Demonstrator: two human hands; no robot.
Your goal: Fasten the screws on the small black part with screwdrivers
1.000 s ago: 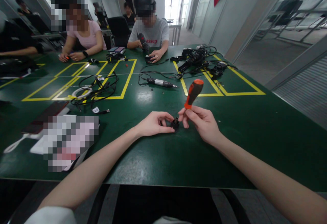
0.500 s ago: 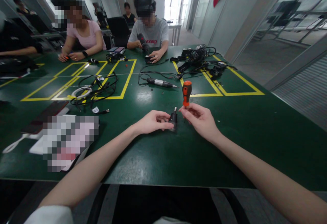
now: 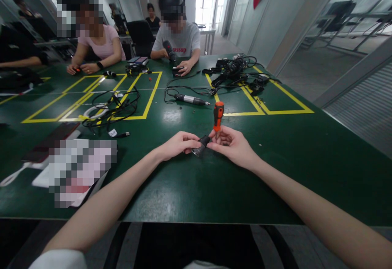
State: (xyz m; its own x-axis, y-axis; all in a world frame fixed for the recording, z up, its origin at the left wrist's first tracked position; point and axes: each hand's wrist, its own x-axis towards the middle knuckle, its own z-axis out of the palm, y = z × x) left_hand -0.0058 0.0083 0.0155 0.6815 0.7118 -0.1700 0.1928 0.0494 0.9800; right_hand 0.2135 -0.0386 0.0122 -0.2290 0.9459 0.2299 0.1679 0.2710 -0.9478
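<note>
"Glass-walled room, then. What fills most of it?"

"A long green table, with yellow tape outlines across its far half."

"Anyone on the other side?"

"A person in a grey shirt, holding a dark tool over a small black block. To the left of that, a person in pink, both hands near something small and orange. Other people are farther back."

"And on the surface?"

"A tangle of black cables at the far right, looser looped cables on the left. Nearer, a blurred-out flat item with a dark phone just beside it. Past the hands lies a slim black-and-silver tool, wired to a cord."

"How are the hands placed?"

"Close together above the near half. The right hand pinches the orange-and-black screwdriver, handle up and almost upright; the fingers hide much of its lower end. The left hand is closed on the black part."

"Where exactly is that part?"

"Between the two hands, tilted, its top leaning toward the right fingers. Its lower end looks clear, though blurred."
</note>
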